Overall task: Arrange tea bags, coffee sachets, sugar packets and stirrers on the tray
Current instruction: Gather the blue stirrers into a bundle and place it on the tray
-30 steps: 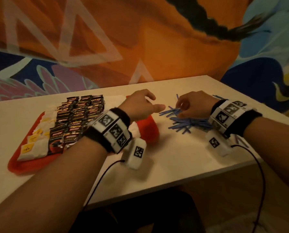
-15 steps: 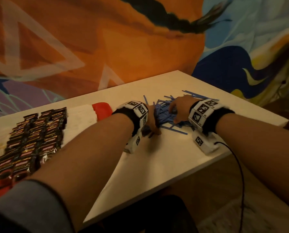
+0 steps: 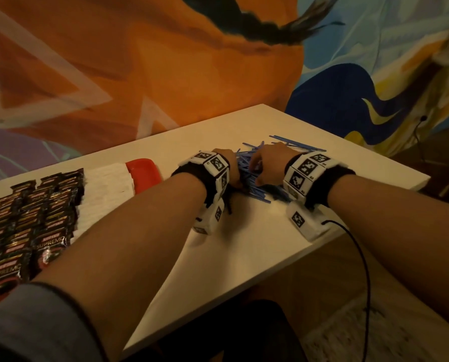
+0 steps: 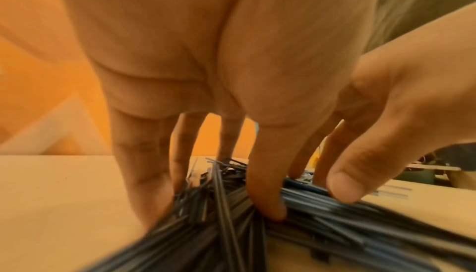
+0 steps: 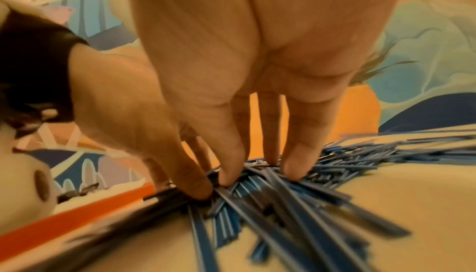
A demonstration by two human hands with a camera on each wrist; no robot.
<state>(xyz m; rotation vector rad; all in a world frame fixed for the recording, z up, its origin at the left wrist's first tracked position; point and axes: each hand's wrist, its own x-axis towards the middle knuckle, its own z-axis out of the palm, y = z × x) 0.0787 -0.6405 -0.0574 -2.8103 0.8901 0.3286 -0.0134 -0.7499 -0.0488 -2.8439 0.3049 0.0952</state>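
Blue stirrers (image 3: 254, 176), one uncountable heap, between two hands, left (image 3: 231, 168) and right (image 3: 270, 165), fingertips pinching.

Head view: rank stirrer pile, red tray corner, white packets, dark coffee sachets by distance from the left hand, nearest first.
1. Blue stirrer pile: under the left hand, whose fingers dig into it.
2. Red tray corner: just left of that hand, on the table.
3. White packets: on the tray, next left of the corner.
4. Dark coffee sachets: farthest left, in rows on the tray.
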